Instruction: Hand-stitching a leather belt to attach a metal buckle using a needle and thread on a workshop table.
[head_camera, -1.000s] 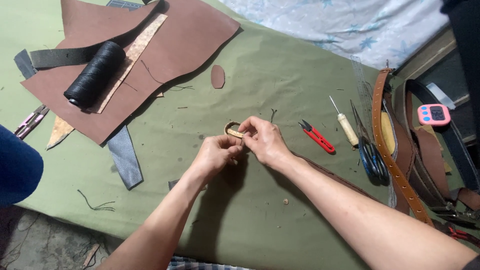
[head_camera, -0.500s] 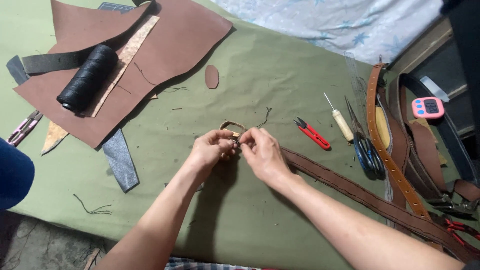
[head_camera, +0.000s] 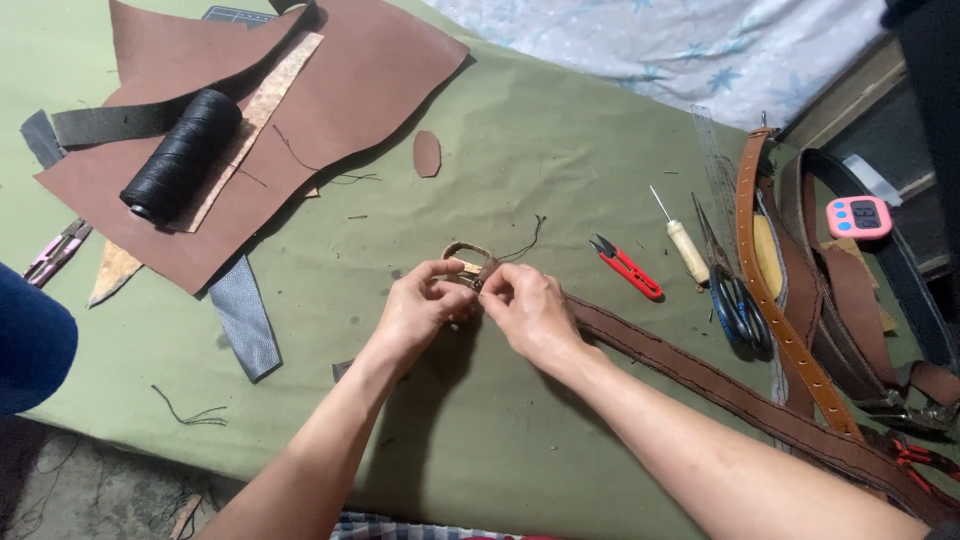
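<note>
From the head view, both hands are meeting at the middle of the green table cover (head_camera: 520, 130). The left hand (head_camera: 420, 312) is curling its fingers inward and pinching the near side of a small leather loop (head_camera: 468, 256), thumb and forefinger closed tight on it. The right hand (head_camera: 528, 308) is pinching the same loop from the other side, fingertips bunched and clenched on the leather where the loop joins the end of a long brown stitched belt (head_camera: 740, 400). That belt is running from under the right hand away toward the lower right corner, lying flat on the cover. A dark thread (head_camera: 525, 240) is trailing from the loop, up and to the right.

Just right of the hands, red thread snips (head_camera: 625, 268) are lying apart from them, then an awl with a pale handle (head_camera: 682, 243) and dark scissors (head_camera: 735, 300) farther on. A tan punched belt (head_camera: 780, 310) is crowding the right side, with a pink timer (head_camera: 858, 216) beyond it. To the upper left, well apart, a spool of black thread (head_camera: 182, 155) is resting on a brown leather sheet (head_camera: 340, 90). Bare cover is lying open around the hands to the left and toward the near edge.
</note>
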